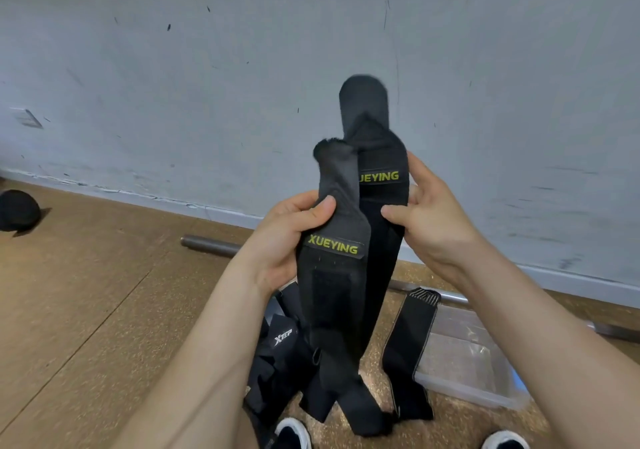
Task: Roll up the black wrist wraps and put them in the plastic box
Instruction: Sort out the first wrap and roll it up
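- L hand (291, 237) pinches near wrap (332, 292), thumb just above its yellow label; R hand (429, 220) grips far wrap (377, 157) at the edge beside its label.
- Both wraps are held up before the wall, unrolled, tails hanging to the floor.
- Plastic box (467, 372) sits on the floor under the R arm; third wrap (412, 344) lies over its left edge.
- Prob. light, soft, floppy fabric, w/ a stiffer velcro patch. Best held flat at one end btw thumb & fingers, then rolled tight so it won't spring open.
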Tool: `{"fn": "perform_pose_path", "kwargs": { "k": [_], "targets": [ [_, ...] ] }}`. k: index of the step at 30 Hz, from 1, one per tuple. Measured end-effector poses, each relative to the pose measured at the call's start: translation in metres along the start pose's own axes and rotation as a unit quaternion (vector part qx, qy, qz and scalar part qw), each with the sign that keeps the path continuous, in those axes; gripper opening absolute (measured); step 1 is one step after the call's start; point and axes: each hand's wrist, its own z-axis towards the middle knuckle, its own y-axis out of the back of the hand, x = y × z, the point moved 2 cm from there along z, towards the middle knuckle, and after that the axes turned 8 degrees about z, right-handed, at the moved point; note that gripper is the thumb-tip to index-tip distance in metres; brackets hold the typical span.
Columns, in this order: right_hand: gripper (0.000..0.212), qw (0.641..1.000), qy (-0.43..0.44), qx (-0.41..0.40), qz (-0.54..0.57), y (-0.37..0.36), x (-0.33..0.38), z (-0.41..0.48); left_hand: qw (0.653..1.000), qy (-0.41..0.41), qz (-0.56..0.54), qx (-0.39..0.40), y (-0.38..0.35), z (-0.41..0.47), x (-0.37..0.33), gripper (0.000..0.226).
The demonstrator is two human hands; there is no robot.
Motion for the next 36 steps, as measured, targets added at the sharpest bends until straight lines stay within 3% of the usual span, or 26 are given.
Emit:
{"fn": "perform_pose_path", "kwargs": {
  "k": [4,6,9,12,15,18,22,32,36],
  "targets": [
    [0.046,0.98,-0.069,-0.001,0.185,-0.003,-0.003,-0.002,0.998,0.02,0.022,-0.048,0.002,0.002,0.004,0.028],
    [0.031,0.975,-0.106,0.012,0.197,-0.003,-0.003,-0.005,0.998,0.023,0.019,-0.053,0.001,0.001,0.005,0.029],
    [0.025,0.981,-0.144,0.0,0.133,-0.003,-0.005,-0.01,0.999,0.031,0.024,-0.037,-0.005,-0.004,0.005,0.028],
    [0.02,0.983,-0.102,-0.142,0.061,0.008,-0.016,-0.002,0.997,-0.021,0.017,-0.066,-0.007,-0.007,-0.002,0.015],
    [0.016,0.952,-0.091,-0.277,0.092,0.029,-0.02,0.004,0.979,-0.107,-0.127,-0.118,0.013,-0.017,-0.017,0.014],
    [0.024,0.955,-0.142,-0.21,0.151,0.025,-0.021,0.003,0.972,-0.102,-0.191,-0.091,0.026,-0.027,-0.019,0.014],
    [0.026,0.961,-0.15,-0.108,0.206,0.002,-0.015,-0.001,0.994,-0.054,-0.075,-0.062,0.013,-0.028,-0.012,0.012],
    [0.028,0.939,-0.135,-0.039,0.315,0.0,0.003,0.0,0.996,-0.003,0.089,-0.031,-0.017,-0.023,0.008,0.012],
    [0.036,0.95,-0.17,-0.034,0.258,0.008,-0.004,-0.002,0.994,-0.014,0.054,-0.091,-0.02,-0.017,0.009,0.01]
  ]
}}
